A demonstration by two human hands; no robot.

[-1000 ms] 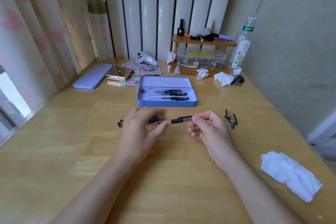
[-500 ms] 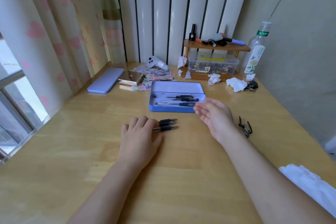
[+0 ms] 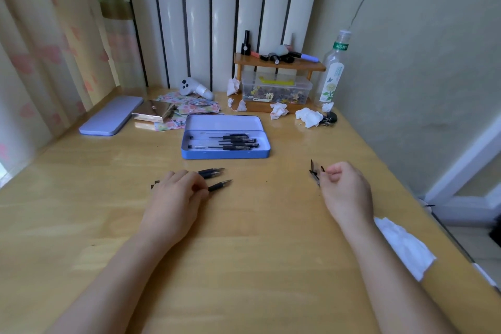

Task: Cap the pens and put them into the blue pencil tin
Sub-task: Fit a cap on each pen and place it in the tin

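Lid [image 3: 111,116] of the tin is laid flat well to the left of the blue pencil tin [image 3: 226,153]. Nearer than the tin and slightly left of it, the left hand [image 3: 173,198] is rested on the table [image 3: 257,266], fingers pressed together over uncapped pens [image 3: 214,172], one pen [image 3: 220,185] pinched at its barrel. Capped pens [image 3: 233,142] are seen inside the open tin. Nearer and to the right of the tin, the right hand [image 3: 345,191] is loosely curled, fingertips at the black caps [image 3: 314,172]; whether one is gripped cannot be told.
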